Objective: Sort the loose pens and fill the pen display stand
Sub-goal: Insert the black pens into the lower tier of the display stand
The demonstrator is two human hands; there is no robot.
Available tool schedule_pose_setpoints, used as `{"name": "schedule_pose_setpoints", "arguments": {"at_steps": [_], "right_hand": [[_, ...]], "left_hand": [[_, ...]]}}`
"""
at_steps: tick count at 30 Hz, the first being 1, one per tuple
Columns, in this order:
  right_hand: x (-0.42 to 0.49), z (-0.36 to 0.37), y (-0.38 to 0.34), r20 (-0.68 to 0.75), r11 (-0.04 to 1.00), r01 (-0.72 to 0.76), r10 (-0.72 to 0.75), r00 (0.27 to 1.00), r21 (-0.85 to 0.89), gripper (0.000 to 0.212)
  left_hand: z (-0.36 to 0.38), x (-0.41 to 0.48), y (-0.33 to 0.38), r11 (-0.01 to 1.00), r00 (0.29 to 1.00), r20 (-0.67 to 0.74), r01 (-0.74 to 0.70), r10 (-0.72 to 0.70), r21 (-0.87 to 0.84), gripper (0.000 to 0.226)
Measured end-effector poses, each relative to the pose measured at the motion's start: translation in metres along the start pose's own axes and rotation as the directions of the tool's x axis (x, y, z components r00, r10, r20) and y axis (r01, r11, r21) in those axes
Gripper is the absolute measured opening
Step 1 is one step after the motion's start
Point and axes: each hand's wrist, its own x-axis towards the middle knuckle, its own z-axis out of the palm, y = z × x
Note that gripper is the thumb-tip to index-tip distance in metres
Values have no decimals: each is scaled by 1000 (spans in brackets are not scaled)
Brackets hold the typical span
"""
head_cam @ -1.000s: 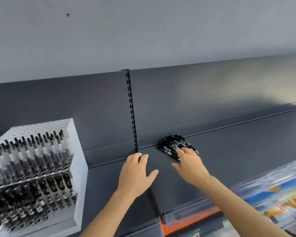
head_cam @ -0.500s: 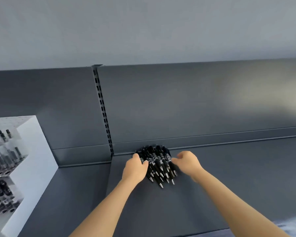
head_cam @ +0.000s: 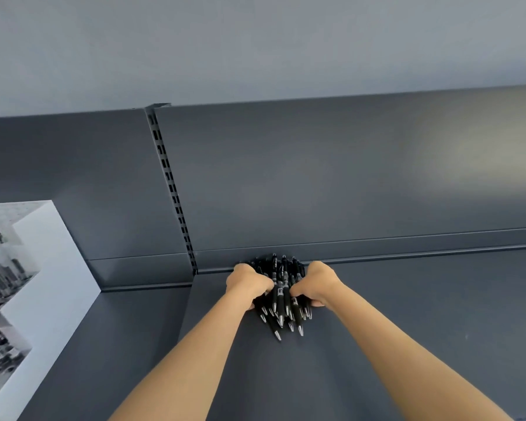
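Note:
A bundle of black pens point(head_cam: 281, 294) with silver tips lies on the dark grey shelf point(head_cam: 407, 314), against its back lip, tips pointing toward me. My left hand point(head_cam: 247, 284) grips the bundle from its left side, fingers curled in. My right hand point(head_cam: 318, 284) grips it from the right side, thumb low near the tips. The white pen display stand point(head_cam: 47, 287) stands at the far left, cut off by the frame edge, with several pens in its tiers.
A slotted upright rail point(head_cam: 172, 189) runs down the grey back panel, left of the pens. A seam splits the shelf into two boards just left of my left arm. The shelf stretches far to the right.
Both hands have closed in on the pen bundle from either side and now squeeze it together. The view has shifted right, pushing the stand toward the left edge.

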Motion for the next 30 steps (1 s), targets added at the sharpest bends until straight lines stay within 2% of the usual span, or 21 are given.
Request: {"name": "schedule_pose_setpoints", "arguments": {"at_steps": [3, 6, 11, 15, 18, 20, 21, 24, 27, 30], "right_hand": [[-1, 2, -3, 20, 995, 9, -8, 1000, -97, 35], [-2, 5, -1, 1, 980, 39, -39, 999, -197, 31], [2, 6, 15, -94, 996, 16, -25, 995, -90, 30], [-1, 2, 22, -110, 1000, 26, -24, 994, 15, 40], [-2, -2, 28, -124, 987, 21, -1, 992, 162, 39], [-4, -5, 31, -139, 963, 24, 14, 990, 268, 33], [-5, -7, 31, -146, 944, 28, 21, 989, 328, 28], [-11, -14, 30, -121, 829, 37, 37, 992, 558, 16], [-22, -20, 23, -38, 683, 18, 14, 999, 731, 8], [-32, -16, 16, 36, 614, 3, -51, 998, 789, 10]], "left_hand": [[-2, 0, 4, 983, 999, 26, 34, -39, 179, 58], [-1, 8, -5, 900, 998, -27, 65, -59, 432, 67], [-1, 18, -24, 897, 994, -64, -54, 91, 439, 40], [-4, 13, -30, 882, 981, -80, -123, 178, 454, 32], [-9, 12, -38, 924, 974, -113, -146, 197, 354, 23], [-15, 14, -44, 958, 967, -149, -167, 205, 232, 8], [-18, 15, -46, 971, 964, -168, -177, 204, 163, 9], [-25, 14, -54, 974, 965, -151, -223, 215, -34, 26], [-31, 4, -57, 944, 969, -127, -238, 213, -229, 20], [-36, -5, -57, 889, 981, -108, -194, 164, -414, 12]]}}
